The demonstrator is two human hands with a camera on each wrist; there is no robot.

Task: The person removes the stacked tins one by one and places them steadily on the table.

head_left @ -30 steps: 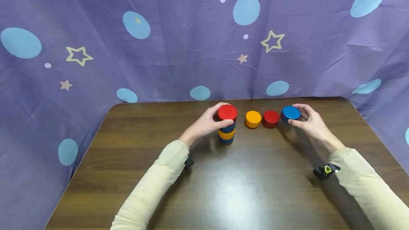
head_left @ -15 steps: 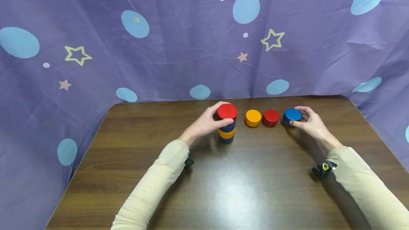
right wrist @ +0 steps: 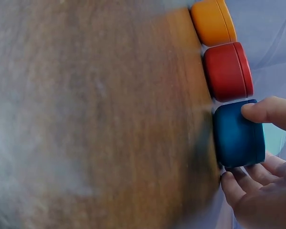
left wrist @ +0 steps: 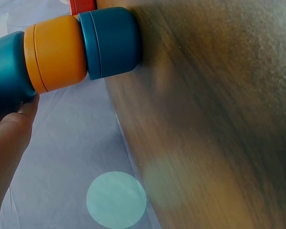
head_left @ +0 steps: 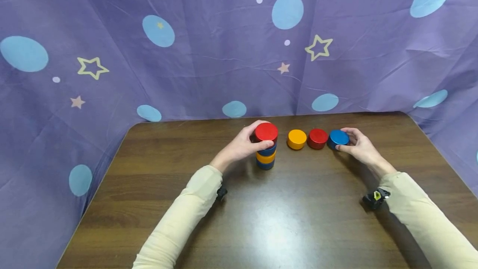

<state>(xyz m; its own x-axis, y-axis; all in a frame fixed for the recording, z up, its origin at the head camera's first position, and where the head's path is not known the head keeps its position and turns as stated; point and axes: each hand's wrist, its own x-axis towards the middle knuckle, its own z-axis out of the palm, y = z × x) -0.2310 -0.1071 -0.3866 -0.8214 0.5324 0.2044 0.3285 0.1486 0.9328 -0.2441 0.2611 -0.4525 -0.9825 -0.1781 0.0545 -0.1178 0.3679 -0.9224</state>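
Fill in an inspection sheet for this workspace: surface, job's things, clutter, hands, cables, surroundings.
Surface: brown wood-grain table, with a bright glare patch toward the wearer.
Job's things: upright stack of four round pieces, top to bottom red, blue, orange, blue; beside it, a row of an orange piece, a red piece and a blue piece.
Clutter: nothing seen.
Hands: left hand grips the stack near its top; right hand holds the row's blue piece.
Cables: nothing seen.
Surroundings: purple curtain with stars and blue spots behind the table.
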